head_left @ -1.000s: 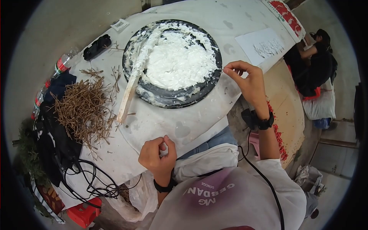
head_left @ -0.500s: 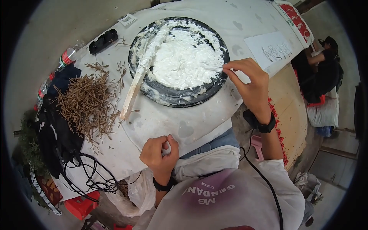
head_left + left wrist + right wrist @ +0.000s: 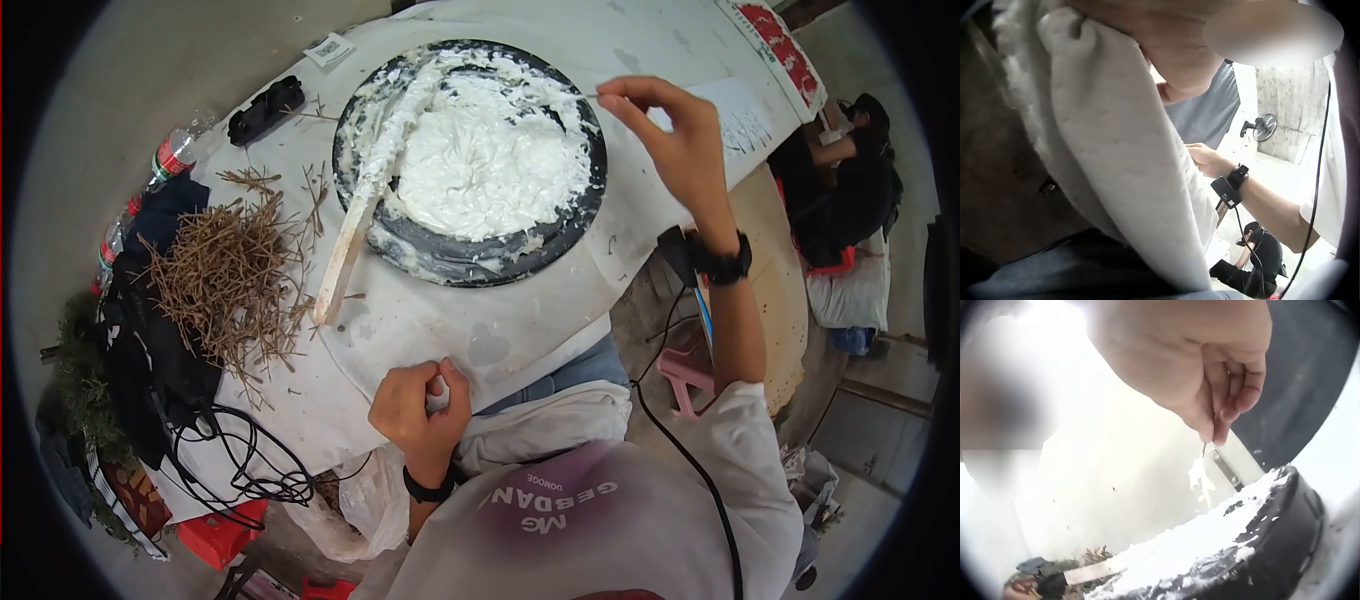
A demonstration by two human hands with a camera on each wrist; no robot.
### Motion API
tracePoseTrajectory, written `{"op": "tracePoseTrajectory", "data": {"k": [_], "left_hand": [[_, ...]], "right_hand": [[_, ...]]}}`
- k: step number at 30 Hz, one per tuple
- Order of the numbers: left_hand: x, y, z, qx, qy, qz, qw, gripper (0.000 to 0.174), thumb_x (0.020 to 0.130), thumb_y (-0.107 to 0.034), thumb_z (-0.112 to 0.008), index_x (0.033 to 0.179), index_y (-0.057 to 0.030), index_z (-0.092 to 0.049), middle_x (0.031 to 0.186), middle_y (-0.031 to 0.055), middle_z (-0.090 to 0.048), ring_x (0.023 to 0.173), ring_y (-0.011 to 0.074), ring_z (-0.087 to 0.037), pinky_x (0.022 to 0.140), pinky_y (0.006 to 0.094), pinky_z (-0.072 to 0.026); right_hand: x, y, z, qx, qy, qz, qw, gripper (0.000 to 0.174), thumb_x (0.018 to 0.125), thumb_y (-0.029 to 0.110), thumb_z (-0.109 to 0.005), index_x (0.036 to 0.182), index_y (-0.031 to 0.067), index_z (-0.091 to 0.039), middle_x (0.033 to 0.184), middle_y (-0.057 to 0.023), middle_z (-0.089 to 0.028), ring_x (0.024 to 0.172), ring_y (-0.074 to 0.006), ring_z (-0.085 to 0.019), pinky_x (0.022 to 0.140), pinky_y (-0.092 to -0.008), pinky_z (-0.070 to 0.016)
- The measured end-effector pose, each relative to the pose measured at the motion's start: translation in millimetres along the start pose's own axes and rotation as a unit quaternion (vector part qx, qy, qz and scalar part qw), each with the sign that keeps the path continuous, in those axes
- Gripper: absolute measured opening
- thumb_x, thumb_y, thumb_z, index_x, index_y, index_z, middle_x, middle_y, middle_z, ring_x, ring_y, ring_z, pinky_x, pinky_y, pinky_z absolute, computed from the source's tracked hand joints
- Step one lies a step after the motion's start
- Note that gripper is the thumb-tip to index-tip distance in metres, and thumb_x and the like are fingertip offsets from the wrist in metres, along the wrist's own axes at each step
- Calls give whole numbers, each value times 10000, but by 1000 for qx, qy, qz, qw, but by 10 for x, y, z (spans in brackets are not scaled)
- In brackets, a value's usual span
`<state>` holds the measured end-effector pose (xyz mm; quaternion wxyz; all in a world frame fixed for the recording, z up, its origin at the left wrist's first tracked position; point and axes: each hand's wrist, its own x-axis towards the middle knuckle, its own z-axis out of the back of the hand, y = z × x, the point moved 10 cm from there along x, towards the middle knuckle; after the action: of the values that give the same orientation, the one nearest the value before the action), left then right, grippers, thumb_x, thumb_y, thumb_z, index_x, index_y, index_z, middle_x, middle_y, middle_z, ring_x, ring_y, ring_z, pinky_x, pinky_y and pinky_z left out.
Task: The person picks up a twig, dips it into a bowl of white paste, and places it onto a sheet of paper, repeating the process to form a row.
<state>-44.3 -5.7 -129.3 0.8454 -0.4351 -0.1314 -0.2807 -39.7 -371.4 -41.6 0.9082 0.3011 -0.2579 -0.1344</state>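
Above the basin's far rim: twig (image 3: pixel 590 96), thin, its tip coated white, held clear of the heap below
Right hand (image 3: pixel 670 130): thumb and forefinger pinch the twig's end, other fingers loosely curled
Basin (image 3: pixel 470 270): black, round, heaped with white paste (image 3: pixel 490 160); wooden paddle (image 3: pixel 345 250) leaning on its left rim
Left hand (image 3: pixel 420 405): at the table's near edge, fingers curled, pinching a white bit (image 3: pixel 432 390) too small to identify
Left of basin: pile of dry twigs (image 3: pixel 225 270) on the white cloth (image 3: pixel 430 320)

Qty: 1 blk basin (image 3: pixel 452 266) (white paste inside), 1 wooden stirrer (image 3: pixel 340 262), 1 twig pile (image 3: pixel 225 275), 2 bottles (image 3: pixel 172 155), 1 pwr strip (image 3: pixel 265 108).
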Motion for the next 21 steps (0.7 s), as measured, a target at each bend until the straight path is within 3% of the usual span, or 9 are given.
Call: {"op": "tracePoseTrajectory", "data": {"k": [5, 9, 14, 18, 21], "left_hand": [[19, 12, 14, -2, 2, 21, 1000, 164, 825, 31, -768, 788, -47, -629, 618, 22, -563, 463, 140, -484, 446, 285, -346], [15, 27, 6, 6, 2, 30, 1000, 165, 824, 35, -764, 786, -48, -626, 622, 24, -563, 463, 144, -493, 445, 288, -352], [34, 0, -15, 11, 14, 23, 1000, 164, 823, 34, -762, 787, -47, -624, 623, 25, -559, 464, 146, -500, 445, 290, -355], [37, 5, -14, 12, 22, 26, 999, 168, 824, 31, -762, 782, -48, -620, 622, 25, -554, 465, 147, -500, 445, 291, -355], [42, 1, -12, 10, 16, 26, 999, 171, 822, 29, -764, 775, -49, -619, 622, 26, -554, 465, 150, -501, 445, 294, -356]], "right_hand": [[516, -401, -460, 101, 132, -28, 986, 259, 1004, 240, -760, 1122, 13, -801, 1061, -41, -797, 962, -124, -703, 918, -285, -546], [694, -462, -547, 129, 132, -34, 982, 267, 1006, 236, -762, 1154, 18, -800, 1049, -50, -796, 1003, -132, -720, 962, -270, -542], [833, -477, -592, 91, 121, -32, 988, 269, 1007, 242, -761, 1162, 25, -802, 1046, -53, -796, 1012, -139, -726, 971, -273, -544], [943, -475, -765, 122, 168, -32, 978, 268, 1009, 248, -759, 1157, 31, -806, 1061, -55, -799, 1010, -141, -728, 971, -276, -546], [1029, -480, -913, 28, 219, 0, 975, 269, 1005, 254, -761, 1156, 37, -810, 1066, -55, -801, 1013, -138, -727, 973, -277, -547]]}}
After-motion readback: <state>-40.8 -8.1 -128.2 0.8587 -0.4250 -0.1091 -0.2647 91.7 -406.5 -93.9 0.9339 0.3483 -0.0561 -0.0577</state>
